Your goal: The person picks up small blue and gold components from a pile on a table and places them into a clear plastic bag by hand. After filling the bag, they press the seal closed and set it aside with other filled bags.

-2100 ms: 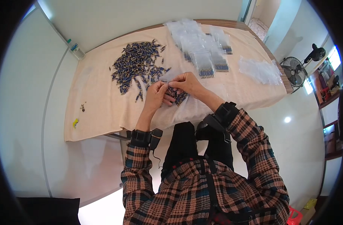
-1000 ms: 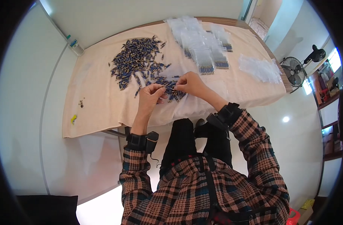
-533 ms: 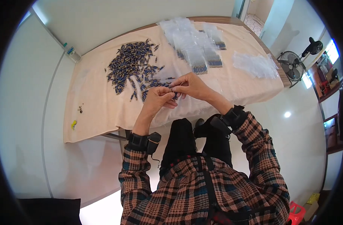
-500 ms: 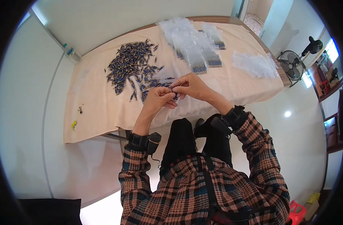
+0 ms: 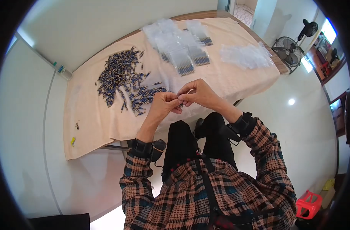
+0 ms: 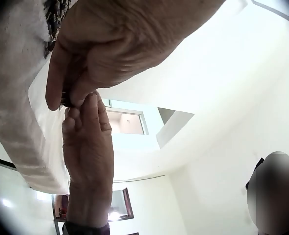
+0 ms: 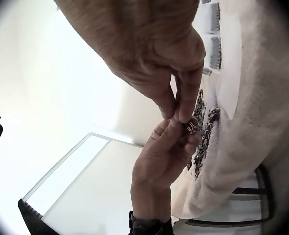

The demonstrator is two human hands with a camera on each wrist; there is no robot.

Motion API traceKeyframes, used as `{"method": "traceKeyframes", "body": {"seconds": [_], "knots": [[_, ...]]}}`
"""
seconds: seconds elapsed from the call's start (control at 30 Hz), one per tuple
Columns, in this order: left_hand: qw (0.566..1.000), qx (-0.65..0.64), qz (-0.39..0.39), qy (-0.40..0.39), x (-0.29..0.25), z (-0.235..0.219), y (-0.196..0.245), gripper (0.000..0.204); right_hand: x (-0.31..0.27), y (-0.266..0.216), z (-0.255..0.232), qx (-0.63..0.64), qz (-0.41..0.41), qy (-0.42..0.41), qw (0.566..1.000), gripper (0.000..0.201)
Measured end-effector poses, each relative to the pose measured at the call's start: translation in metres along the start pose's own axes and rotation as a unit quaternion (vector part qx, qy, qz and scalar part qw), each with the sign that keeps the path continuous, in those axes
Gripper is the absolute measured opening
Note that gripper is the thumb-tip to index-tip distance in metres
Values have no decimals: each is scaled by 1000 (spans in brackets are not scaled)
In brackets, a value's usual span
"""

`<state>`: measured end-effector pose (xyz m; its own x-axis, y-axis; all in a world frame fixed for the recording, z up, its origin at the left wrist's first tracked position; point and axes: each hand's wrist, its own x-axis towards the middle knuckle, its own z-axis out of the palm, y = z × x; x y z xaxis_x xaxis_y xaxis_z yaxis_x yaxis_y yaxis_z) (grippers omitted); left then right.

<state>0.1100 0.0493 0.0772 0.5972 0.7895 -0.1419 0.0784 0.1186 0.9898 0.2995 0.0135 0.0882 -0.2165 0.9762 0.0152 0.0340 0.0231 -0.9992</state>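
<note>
Over the table's front edge, the left hand (image 5: 162, 106) curls its fingers round a small bunch of blue and gold pieces; their gold ends (image 7: 191, 128) show between its fingers in the right wrist view. The right hand (image 5: 201, 94) meets it, thumb and forefinger pinched together at the bunch; what lies between those tips is mostly hidden. Left of the hands a small group of loose pieces (image 5: 141, 96) lies on the cloth, beside the large heap (image 5: 117, 73). Behind the hands are clear bags (image 5: 182, 61) with rows of the same pieces.
Flat clear bags (image 5: 246, 56) lie at the right of the cloth-covered table (image 5: 91, 107). A yellow item (image 5: 73, 141) and tiny bits (image 5: 77, 125) are at the left. A bottle (image 5: 64, 71) stands by the wall, a fan (image 5: 288, 51) beyond the right end, a red stool (image 5: 309, 204) on the floor.
The head view has shifted, so the table sits further left. Both hands have lifted away from the loose pieces toward the front edge and come together, with the bunch in the left hand.
</note>
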Motion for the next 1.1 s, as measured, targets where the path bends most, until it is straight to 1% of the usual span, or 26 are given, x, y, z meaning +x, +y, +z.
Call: {"method": "traceKeyframes", "body": {"seconds": [0.13, 0.23, 0.37, 0.47, 0.5, 0.53, 0.57, 0.6, 0.63, 0.67, 0.7, 0.73, 0.8, 0.9, 1.0, 1.1], "knots": [[999, 27, 9, -34, 11, 16, -3, 8, -15, 10, -9, 23, -10, 39, 999, 12], [997, 51, 9, -51, 9, 28, -8, 8, -38, 17, -11, 11, -21, 59, 998, 11], [998, 38, -14, -57, 2, 44, -16, 9, -65, 21, -11, 3, -30, 80, 996, 11], [999, -28, 11, -27, -3, 61, -11, 14, -74, 22, -21, 14, -36, 100, 994, 10], [999, -26, 10, -28, -2, 60, -11, 14, -75, 22, -25, 26, -41, 113, 992, 10], [996, 63, 51, 21, 0, 58, -13, 17, -77, 23, -31, 38, -46, 126, 990, 10], [982, 151, 92, 70, 2, 55, -14, 21, -77, 24, -40, 39, -46, 129, 990, 10], [955, 238, 132, 117, 5, 52, -18, 24, -74, 28, -53, 44, -55, 165, 984, 11], [955, 240, 132, 113, 8, 49, -21, 24, -69, 31, -66, 50, -64, 202, 976, 12], [915, 315, 212, 136, 13, 44, -28, 27, -63, 33, -76, 54, -74, 238, 967, 14], [862, 385, 290, 156, 18, 40, -34, 30, -58, 35, -83, 55, -76, 241, 966, 14], [797, 449, 365, 175, 22, 40, -35, 32, -52, 36, -90, 56, -57, 256, 963, 14], [792, 463, 357, 173, 26, 43, -40, 34, -46, 40, -99, 58, -16, 284, 957, 14], [783, 491, 340, 176, 32, 50, -47, 37, -37, 47, -100, 75, 2, 286, 955, 15], [815, 456, 320, 162, 34, 55, -54, 41, -29, 53, -102, 79, 16, 279, 957, 17], [825, 451, 305, 150, 35, 54, -57, 42, -26, 55, -100, 72, 26, 268, 960, 18]]}}
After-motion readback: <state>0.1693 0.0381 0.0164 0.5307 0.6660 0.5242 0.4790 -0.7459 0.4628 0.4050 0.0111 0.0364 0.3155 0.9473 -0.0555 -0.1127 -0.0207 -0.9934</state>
